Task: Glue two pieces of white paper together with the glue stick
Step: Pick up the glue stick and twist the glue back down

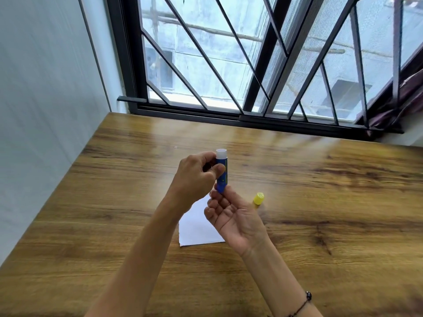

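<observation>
A blue glue stick (222,173) with its white tip uncovered stands upright in the air above the table. My left hand (196,179) grips its barrel from the left with thumb and fingers. My right hand (233,216), palm up, pinches the bottom end of the stick with its fingertips. The yellow cap (258,198) lies on the table just right of my right hand. White paper (196,227) lies flat on the table under both hands; they hide part of it, and I cannot tell whether it is one sheet or two.
The wooden table (332,202) spreads wide on both sides. A barred window (229,65) runs along its far edge and a white wall (45,99) stands to the left. Dark cloth (400,104) hangs at the right end of the sill.
</observation>
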